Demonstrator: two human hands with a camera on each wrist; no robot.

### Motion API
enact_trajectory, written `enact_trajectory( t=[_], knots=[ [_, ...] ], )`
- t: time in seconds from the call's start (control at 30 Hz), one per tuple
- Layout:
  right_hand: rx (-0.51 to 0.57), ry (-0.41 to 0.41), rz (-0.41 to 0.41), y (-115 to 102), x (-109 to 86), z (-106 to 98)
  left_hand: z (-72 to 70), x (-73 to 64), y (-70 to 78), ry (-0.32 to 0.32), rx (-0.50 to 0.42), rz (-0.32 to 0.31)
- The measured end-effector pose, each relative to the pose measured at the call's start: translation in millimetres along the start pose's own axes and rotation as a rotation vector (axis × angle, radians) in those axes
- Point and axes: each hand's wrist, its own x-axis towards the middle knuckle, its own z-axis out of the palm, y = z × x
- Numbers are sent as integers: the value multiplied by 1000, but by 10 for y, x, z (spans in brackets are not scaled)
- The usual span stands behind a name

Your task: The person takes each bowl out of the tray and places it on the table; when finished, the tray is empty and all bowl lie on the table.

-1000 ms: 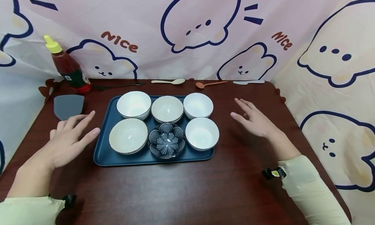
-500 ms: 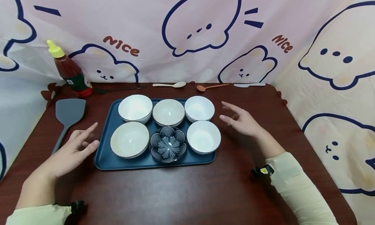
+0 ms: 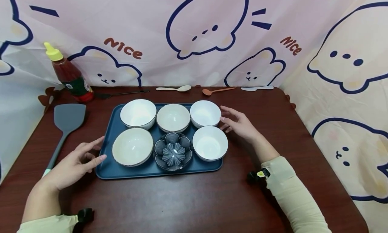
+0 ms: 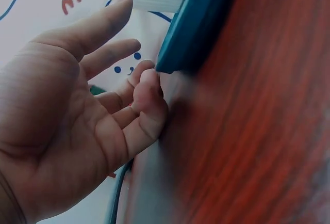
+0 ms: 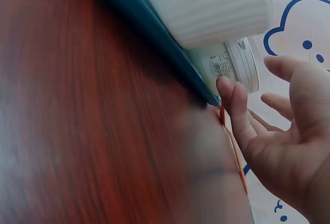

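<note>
A blue tray bears several bowls in two rows. Five are white or cream, like the front-left cream bowl; the dark petal-shaped bowl sits front centre. My left hand is at the tray's left end, thumb above the rim, other fingers loosely bent beside it. In the left wrist view these fingers lie close to the tray edge; contact is unclear. At the right end, my right hand is beside the back-right white bowl, its fingers relaxed near the tray corner and holding nothing in the right wrist view.
A grey spatula lies left of the tray, near a red sauce bottle with a yellow cap. Along the back edge lie a dark fork, cream spoon, orange spoon and pale knife. A printed cloth hangs behind.
Both hands have moved inward to the tray's ends, the right one leftward and the left one slightly down and rightward. The tray and bowls stay in place on the table.
</note>
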Motion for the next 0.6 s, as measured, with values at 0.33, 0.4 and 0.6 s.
enact_trajectory(
  t=[0.33, 0.4, 0.6],
  knots=[
    [141, 48, 25, 60, 70, 192, 10, -16, -113, 0, 26, -20],
    [182, 52, 51, 57, 85, 213, 14, -11, -126, 5, 31, -10],
    [293, 54, 100, 22, 115, 243, 23, -5, -170, 12, 33, 9]
  ],
)
